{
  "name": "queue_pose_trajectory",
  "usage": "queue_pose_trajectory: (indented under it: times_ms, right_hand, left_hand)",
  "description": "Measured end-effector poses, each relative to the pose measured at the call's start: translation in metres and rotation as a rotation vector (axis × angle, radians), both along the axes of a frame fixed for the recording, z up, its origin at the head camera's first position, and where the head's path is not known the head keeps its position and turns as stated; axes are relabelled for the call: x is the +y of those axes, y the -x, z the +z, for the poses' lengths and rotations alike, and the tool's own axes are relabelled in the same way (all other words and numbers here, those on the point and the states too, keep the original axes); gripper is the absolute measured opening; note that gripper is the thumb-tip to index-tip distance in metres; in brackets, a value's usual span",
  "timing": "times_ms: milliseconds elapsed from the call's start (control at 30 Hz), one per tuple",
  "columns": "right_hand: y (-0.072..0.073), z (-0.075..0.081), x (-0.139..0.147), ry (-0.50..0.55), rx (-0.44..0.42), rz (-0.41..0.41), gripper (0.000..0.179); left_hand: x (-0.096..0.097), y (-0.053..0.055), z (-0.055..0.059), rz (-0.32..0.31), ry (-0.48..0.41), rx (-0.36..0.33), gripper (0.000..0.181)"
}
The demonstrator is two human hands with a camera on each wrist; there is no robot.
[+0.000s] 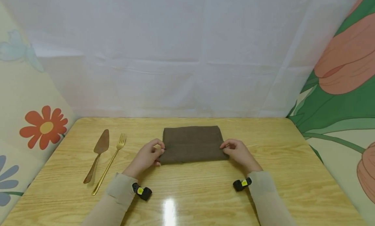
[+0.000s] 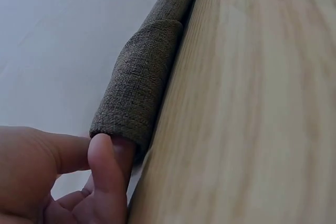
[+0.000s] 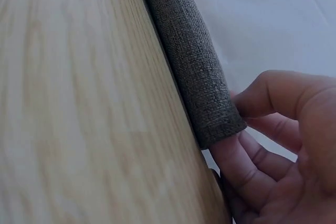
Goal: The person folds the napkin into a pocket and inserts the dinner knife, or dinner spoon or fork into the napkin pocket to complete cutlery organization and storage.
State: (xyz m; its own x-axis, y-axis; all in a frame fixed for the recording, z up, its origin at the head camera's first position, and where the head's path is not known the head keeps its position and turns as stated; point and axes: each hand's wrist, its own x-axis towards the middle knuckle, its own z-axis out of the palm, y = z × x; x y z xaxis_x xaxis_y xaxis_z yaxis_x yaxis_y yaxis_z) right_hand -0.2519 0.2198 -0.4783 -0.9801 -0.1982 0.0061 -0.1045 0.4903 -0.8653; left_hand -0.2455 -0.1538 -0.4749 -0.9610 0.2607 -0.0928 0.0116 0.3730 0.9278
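Observation:
A dark brown cloth [image 1: 193,144], folded into a flat rectangle, lies on the table between both hands. At its left edge my left hand [image 1: 147,154] holds the near corner. The left wrist view shows a finger of the left hand [image 2: 79,174] tucked into the end of the cloth's rounded fold [image 2: 139,77]. My right hand [image 1: 238,152] pinches the right edge near its front corner. In the right wrist view a finger of the right hand [image 3: 278,150] reaches under the end of the cloth [image 3: 191,61], with another finger against its outer side.
To the left on the wooden table [image 1: 199,193] lie a copper-coloured cake server [image 1: 101,148] and a gold fork [image 1: 111,166], side by side. A white sheet [image 1: 175,57] hangs behind the table. Walls with painted flowers [image 1: 44,127] flank it.

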Motion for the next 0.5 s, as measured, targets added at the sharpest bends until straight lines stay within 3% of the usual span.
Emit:
queue_pose_trajectory:
  times_ms: [200,500]
  right_hand:
    - [-0.0001,0.0021,-0.0041,-0.042,-0.008,-0.059,0.017]
    - [-0.0001,0.0019,-0.0086,-0.105,0.004,-0.104,0.02]
  left_hand:
    - [-0.0022,0.0003,0.0005,-0.027,0.01,-0.009,0.023]
    - [-0.0028,0.0003,0.0007,-0.016,0.038,-0.004,0.025]
